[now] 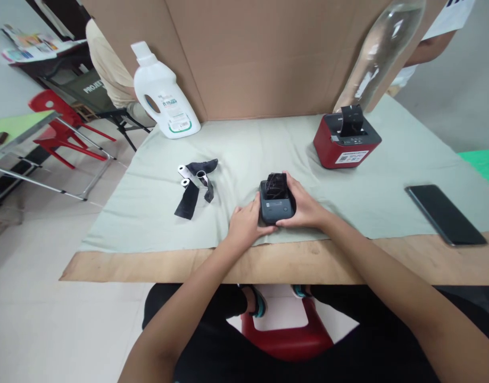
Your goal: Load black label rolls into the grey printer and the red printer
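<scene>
A small dark grey printer [274, 208] rests near the table's front edge, with a strip of black paper [276, 185] curling out of its top. My left hand [246, 221] grips its left side, fingers along the edge and thumb at the front. Around its right side my right hand [304, 205] is wrapped, thumb at the front corner. Left of the printer lie several small paper rolls [184, 173] with black strips [187, 201] unrolled from them.
A red printer [344, 143] stands at the back right, before a clear inflated bag [378, 58]. A white jug [166, 98] leans against the cardboard [252, 64]. A black phone [446, 214] lies at right. People are partly visible behind the cardboard.
</scene>
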Action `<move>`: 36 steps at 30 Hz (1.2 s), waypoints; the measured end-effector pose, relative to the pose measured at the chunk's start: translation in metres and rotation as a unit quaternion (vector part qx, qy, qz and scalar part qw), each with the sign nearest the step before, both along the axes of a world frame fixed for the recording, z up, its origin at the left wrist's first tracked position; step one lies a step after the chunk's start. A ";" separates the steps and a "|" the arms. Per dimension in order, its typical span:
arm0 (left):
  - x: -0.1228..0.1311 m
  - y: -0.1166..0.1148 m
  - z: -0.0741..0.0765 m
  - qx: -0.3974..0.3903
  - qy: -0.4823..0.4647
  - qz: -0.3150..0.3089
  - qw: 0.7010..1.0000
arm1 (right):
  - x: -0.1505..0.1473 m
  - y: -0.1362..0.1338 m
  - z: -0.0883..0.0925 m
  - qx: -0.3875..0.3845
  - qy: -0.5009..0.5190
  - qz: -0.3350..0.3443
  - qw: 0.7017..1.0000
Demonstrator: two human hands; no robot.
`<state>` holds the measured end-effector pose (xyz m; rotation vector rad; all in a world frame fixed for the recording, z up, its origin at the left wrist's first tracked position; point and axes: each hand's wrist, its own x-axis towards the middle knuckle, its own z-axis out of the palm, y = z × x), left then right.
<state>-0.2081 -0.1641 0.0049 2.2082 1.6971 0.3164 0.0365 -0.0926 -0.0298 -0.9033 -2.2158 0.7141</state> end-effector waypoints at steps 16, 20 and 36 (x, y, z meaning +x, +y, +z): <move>-0.002 -0.009 0.003 -0.016 0.006 -0.005 1.000 | -0.004 -0.010 0.010 0.012 -0.007 -0.004 1.000; -0.005 -0.008 -0.001 -0.005 -0.012 -0.006 1.000 | -0.005 -0.010 0.009 0.003 0.008 -0.008 1.000; -0.002 -0.002 0.007 0.005 0.017 0.026 1.000 | -0.007 -0.002 -0.002 -0.046 0.040 -0.014 0.998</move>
